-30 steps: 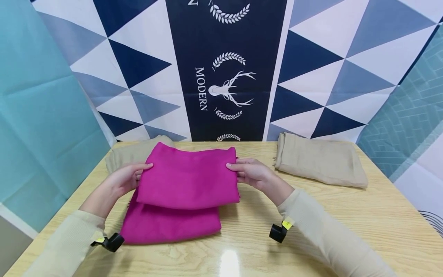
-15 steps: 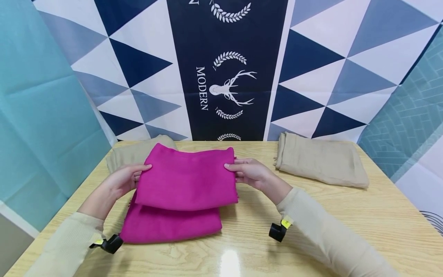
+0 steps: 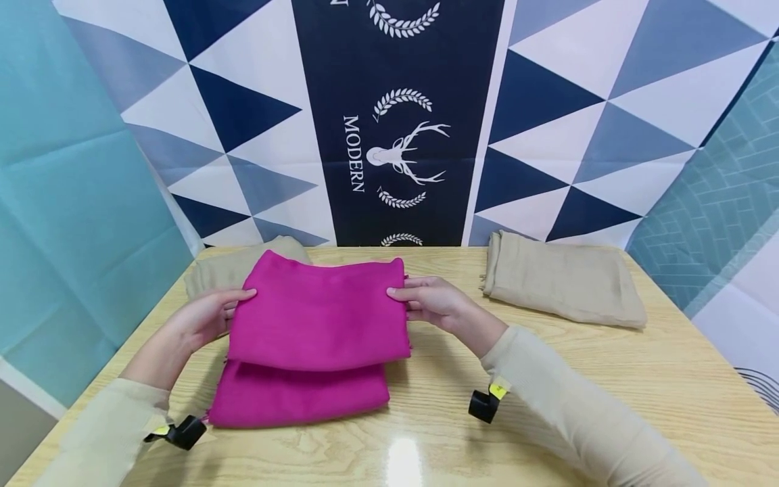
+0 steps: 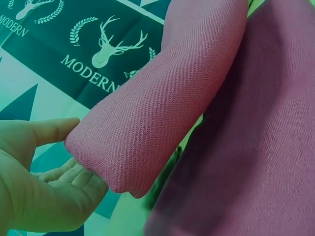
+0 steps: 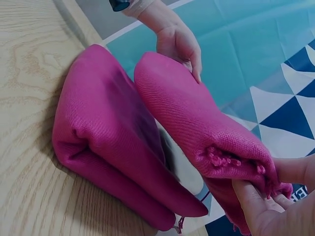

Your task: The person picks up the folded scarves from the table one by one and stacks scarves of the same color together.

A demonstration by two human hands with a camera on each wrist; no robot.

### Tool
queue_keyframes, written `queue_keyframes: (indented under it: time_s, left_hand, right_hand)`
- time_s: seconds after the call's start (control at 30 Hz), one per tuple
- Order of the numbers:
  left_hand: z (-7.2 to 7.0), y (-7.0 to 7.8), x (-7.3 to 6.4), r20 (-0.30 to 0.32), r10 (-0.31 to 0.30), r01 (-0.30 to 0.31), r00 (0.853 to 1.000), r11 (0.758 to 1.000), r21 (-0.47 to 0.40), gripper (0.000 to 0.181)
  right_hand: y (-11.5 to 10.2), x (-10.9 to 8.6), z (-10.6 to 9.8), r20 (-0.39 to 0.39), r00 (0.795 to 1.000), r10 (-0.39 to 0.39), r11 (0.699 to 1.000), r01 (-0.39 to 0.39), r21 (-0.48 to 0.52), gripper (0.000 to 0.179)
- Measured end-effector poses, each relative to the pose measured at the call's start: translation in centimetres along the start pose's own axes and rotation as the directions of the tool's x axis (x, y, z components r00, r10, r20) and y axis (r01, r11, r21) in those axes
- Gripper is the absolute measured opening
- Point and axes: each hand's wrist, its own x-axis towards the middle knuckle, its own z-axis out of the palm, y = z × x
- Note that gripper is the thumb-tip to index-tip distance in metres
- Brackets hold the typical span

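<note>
A folded magenta scarf (image 3: pixel 319 314) with fringed ends is held up between my two hands. My left hand (image 3: pixel 203 316) pinches its left edge, thumb on top and fingers beneath. At the opposite edge my right hand (image 3: pixel 441 304) grips it the same way; in the right wrist view its fringe (image 5: pixel 224 160) shows beside the fingers. Below and nearer to me, a second folded magenta scarf (image 3: pixel 298 402) lies on the table, its back part hidden by the raised one. The right wrist view shows a gap between the two.
A folded beige cloth (image 3: pixel 566 281) lies at the table's back right. Another beige cloth (image 3: pixel 225 267) sits at the back left, partly covered by the raised scarf. The wooden table (image 3: pixel 608 379) ends at a patterned backdrop (image 3: pixel 402 81).
Both hands have shifted slightly to the left, carrying the raised scarf with them. The lower scarf and the beige cloths have stayed in place.
</note>
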Motion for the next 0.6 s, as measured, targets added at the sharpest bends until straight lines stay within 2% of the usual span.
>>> queue_keyframes:
  time_s: [0.23, 0.43, 0.6]
  left_hand:
    - [-0.5, -0.1, -1.0, -0.042, 0.014, -0.014, 0.999, 1.0, 0.007, 0.014]
    - [-1.1, -0.7, -1.6, -0.041, 0.04, -0.039, 0.998, 0.999, 0.012, 0.016]
    - [-1.6, -1.3, -2.1, -0.038, 0.028, -0.028, 0.999, 1.0, 0.0, 0.017]
  right_hand:
    - [0.0, 0.0, 0.8, 0.001, 1.0, 0.007, 1.0, -0.007, 0.002, 0.044]
    - [0.4, 0.4, 1.4, 0.001, 1.0, 0.015, 1.0, -0.015, -0.006, 0.042]
    - [0.8, 0.5, 2.1, -0.001, 1.0, 0.031, 1.0, -0.031, 0.003, 0.041]
